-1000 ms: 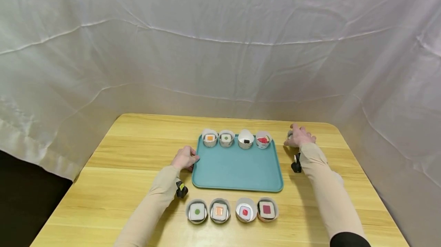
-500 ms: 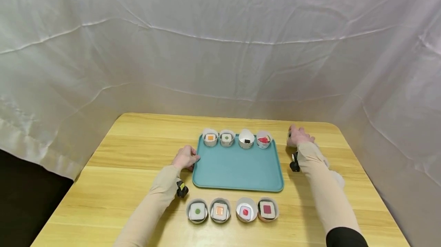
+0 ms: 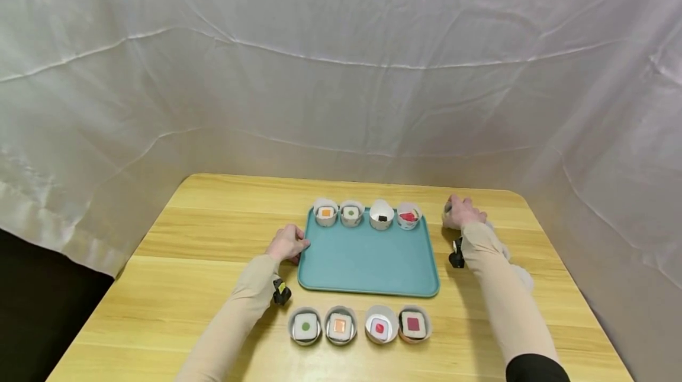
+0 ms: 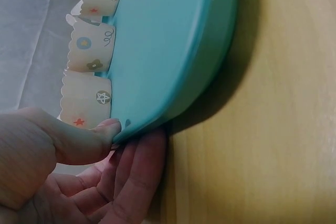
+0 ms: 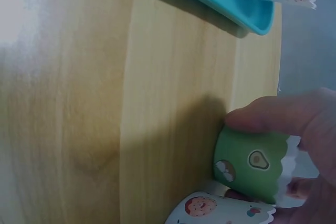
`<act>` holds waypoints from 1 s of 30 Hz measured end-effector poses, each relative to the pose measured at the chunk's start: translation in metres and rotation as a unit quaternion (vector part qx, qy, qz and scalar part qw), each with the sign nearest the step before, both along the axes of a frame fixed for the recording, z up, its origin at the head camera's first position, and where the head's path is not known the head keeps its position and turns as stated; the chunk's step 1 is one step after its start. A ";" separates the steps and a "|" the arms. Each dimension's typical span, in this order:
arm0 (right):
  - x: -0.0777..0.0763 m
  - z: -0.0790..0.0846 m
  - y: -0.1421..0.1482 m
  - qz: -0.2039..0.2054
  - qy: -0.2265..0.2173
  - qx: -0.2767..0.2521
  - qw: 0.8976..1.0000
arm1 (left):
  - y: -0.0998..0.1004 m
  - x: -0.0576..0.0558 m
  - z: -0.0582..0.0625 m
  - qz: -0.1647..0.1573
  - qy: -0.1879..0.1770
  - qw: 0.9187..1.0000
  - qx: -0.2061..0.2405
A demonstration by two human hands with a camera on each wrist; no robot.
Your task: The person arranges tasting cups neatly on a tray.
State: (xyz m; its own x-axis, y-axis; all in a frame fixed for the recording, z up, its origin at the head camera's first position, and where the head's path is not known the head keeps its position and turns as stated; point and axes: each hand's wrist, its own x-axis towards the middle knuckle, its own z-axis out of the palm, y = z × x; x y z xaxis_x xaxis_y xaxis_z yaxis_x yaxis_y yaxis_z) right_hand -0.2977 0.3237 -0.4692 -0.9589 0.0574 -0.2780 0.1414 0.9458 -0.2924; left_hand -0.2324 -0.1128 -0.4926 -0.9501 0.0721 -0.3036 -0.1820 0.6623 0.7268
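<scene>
My left hand (image 3: pixel 286 244) pinches the left edge of the teal tray (image 3: pixel 367 260), thumb on top and fingers beneath, as the left wrist view shows. Four-sided sushi-like pieces sit in several paper baking cups along the tray's back edge, among them one with an orange-topped piece (image 3: pixel 326 212). To the right of the tray, my right hand (image 3: pixel 462 214) grips a green paper baking cup (image 5: pixel 247 163) printed with an avocado. Its thumb lies on one side, its fingers on the other, partly hidden. Beside it stands a white printed baking cup (image 5: pixel 210 211).
In front of the tray, a row of paper cups holds square pieces, including a green-dotted one (image 3: pixel 305 327) and a dark-red-centred one (image 3: pixel 412 324). A white cup (image 3: pixel 522 277) shows beside the right forearm. A pale curtain (image 3: pixel 341 74) hangs behind the wooden table (image 3: pixel 213 216).
The fingers of my right hand have closed in around the green cup, and that forearm has shifted slightly left. My left hand and the tray stay in place.
</scene>
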 end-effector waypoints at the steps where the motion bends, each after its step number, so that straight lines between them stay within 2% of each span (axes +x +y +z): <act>1: 0.001 -0.001 0.000 0.000 0.004 -0.001 1.000 | 0.000 0.000 0.000 0.000 -0.002 1.000 0.001; 10: 0.003 -0.003 -0.002 -0.004 0.044 0.009 0.999 | -0.001 0.000 0.004 -0.002 -0.012 1.000 0.007; 17: 0.004 -0.001 -0.003 0.000 0.072 -0.014 0.997 | -0.002 -0.001 0.007 -0.005 -0.019 1.000 0.009; 30: 0.007 0.016 -0.009 0.009 0.095 -0.045 0.994 | -0.001 -0.001 0.007 -0.005 -0.019 1.000 0.007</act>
State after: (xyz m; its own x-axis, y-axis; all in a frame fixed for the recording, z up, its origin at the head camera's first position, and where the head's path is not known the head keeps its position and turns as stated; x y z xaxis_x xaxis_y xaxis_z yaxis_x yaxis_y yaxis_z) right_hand -0.2907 0.3143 -0.4532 -0.9952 0.0221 -0.0950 0.0582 0.9164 -0.3961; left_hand -0.2330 -0.1134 -0.4857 -0.9372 0.0867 -0.3379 -0.2024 0.6540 0.7290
